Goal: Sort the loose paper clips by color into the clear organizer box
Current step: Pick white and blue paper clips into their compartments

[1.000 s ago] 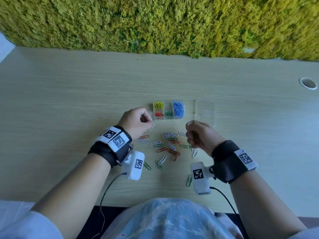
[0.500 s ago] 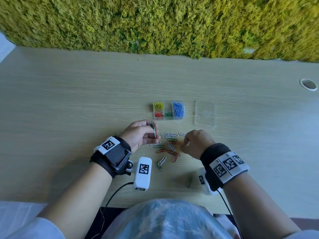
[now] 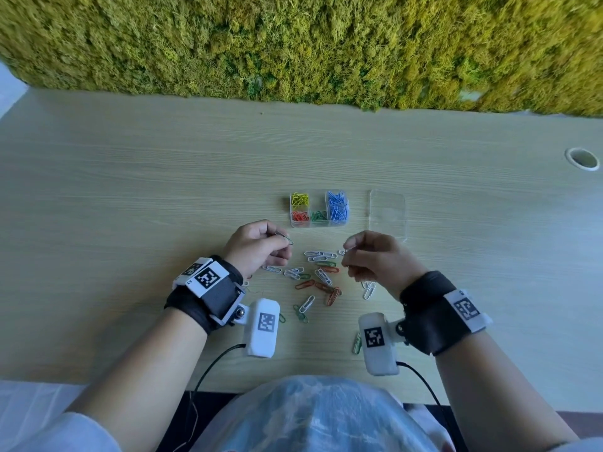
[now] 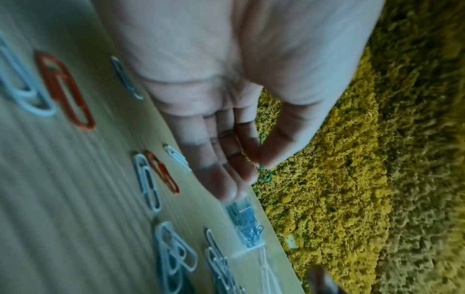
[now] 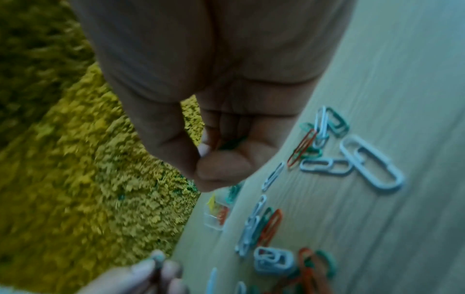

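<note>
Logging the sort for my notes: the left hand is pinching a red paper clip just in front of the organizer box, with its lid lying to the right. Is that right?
Not quite: the paper clip pinched by the left hand is green, not red, as the left wrist view shows. The rest holds: it is just in front of the organizer box, whose lid lies to the right.

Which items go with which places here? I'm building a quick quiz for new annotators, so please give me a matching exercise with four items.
Column 1
1. yellow clips
2. blue clips
3. left hand
4. clear lid

Column 2
A. lies flat on the table, to the right of the organizer box
B. back left compartment of the box
C. right-end compartment of the box
D. pinches a green clip just in front of the box

Pairs: 1-B, 2-C, 3-D, 4-A
</note>
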